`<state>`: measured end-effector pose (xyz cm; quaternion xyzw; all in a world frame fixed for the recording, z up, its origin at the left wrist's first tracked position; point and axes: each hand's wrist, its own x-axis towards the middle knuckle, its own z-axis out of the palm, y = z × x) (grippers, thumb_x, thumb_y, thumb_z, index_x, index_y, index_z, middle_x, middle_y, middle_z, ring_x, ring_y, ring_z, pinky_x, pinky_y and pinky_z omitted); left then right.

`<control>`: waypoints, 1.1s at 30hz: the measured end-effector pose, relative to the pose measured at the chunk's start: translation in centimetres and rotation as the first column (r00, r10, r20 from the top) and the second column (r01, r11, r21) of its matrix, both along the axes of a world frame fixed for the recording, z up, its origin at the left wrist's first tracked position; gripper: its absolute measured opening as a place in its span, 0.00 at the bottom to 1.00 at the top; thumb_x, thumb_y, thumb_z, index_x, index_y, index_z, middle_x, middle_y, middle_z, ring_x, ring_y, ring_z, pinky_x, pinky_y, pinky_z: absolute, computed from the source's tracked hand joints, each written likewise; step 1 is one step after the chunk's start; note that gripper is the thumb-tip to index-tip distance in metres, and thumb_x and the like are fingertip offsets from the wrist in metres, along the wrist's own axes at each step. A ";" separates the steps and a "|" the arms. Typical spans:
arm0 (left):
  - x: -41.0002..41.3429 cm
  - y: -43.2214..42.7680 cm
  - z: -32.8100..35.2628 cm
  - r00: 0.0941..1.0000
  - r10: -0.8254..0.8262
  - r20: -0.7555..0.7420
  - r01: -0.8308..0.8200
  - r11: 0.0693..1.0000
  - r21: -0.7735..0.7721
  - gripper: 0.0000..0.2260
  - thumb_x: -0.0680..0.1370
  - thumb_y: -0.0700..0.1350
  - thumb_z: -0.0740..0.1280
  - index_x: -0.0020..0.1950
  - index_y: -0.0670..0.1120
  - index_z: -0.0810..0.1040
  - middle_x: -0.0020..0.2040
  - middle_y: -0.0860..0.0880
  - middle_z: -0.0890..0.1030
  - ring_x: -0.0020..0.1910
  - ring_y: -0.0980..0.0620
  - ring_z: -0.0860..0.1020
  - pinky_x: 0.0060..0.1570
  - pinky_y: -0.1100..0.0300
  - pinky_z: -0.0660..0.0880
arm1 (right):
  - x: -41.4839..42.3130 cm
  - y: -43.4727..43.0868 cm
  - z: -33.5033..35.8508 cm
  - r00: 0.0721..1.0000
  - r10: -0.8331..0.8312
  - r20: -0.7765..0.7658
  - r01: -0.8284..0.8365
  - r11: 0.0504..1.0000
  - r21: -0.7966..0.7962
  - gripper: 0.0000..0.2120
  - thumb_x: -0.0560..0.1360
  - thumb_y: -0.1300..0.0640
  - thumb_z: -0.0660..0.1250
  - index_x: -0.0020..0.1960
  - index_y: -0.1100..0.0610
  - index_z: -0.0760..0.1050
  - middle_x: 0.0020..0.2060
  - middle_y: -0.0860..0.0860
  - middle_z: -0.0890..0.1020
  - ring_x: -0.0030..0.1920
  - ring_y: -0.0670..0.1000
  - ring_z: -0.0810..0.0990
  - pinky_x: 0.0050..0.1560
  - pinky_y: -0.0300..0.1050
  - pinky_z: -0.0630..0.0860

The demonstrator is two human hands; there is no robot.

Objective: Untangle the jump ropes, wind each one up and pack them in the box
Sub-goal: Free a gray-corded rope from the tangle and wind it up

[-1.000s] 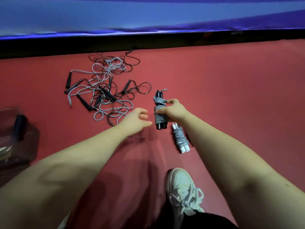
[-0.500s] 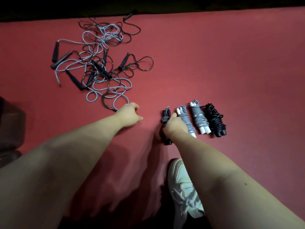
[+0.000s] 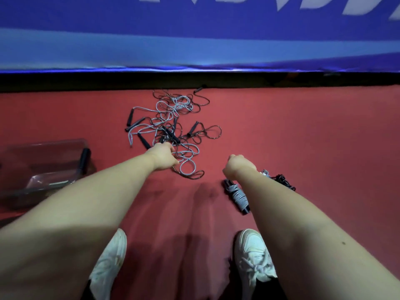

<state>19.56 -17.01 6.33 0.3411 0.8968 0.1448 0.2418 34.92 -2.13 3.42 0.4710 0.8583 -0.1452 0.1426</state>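
A tangle of grey and black jump ropes [image 3: 171, 120] with black handles lies on the red floor ahead. My left hand [image 3: 163, 155] is on its near edge, fingers curled down around a rope strand. My right hand [image 3: 237, 166] hovers to the right, curled into a fist with nothing in it. Just below it lies a wound grey rope bundle [image 3: 238, 195] with black handles. A wound black bundle [image 3: 283, 181] and a grey bundle [image 3: 265, 172] show partly behind my right forearm. The clear plastic box [image 3: 19, 148] sits at the left, with a black handle [image 3: 83, 158] inside.
A blue padded wall [image 3: 194, 40] with a black base strip runs across the far side, just behind the tangle. My two white shoes [image 3: 253, 256] stand on the red floor at the bottom.
My right hand has let go of the wound grey bundle and lifted away from it. My left hand has moved forward onto the tangle. The view has tilted up.
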 end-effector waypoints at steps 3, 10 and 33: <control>-0.3 -2.7 3.2 0.999 0.007 -0.048 -0.007 1.000 0.014 0.21 0.74 0.46 0.71 0.64 0.42 0.74 0.63 0.43 0.76 0.60 0.45 0.75 0.61 0.57 0.71 | -0.2 -1.4 2.9 0.997 0.081 -0.004 -0.080 0.996 0.041 0.17 0.76 0.57 0.59 0.63 0.60 0.72 0.62 0.57 0.76 0.61 0.57 0.75 0.57 0.47 0.73; -0.3 -6.3 8.8 0.993 0.007 -0.117 0.003 0.996 0.084 0.09 0.75 0.41 0.70 0.53 0.39 0.80 0.51 0.42 0.81 0.48 0.47 0.77 0.51 0.58 0.74 | -1.7 -3.3 6.6 0.973 0.231 -0.026 -0.228 0.969 0.099 0.16 0.77 0.55 0.59 0.60 0.63 0.75 0.59 0.59 0.77 0.58 0.59 0.76 0.57 0.48 0.73; -14.6 6.8 -11.7 0.997 -0.044 0.067 0.047 0.998 -0.048 0.11 0.77 0.43 0.67 0.59 0.44 0.77 0.58 0.47 0.79 0.58 0.47 0.76 0.58 0.61 0.69 | -16.3 6.5 -15.3 0.973 0.231 0.009 -0.230 0.973 -0.035 0.21 0.77 0.47 0.61 0.67 0.55 0.67 0.64 0.56 0.70 0.66 0.59 0.67 0.64 0.52 0.65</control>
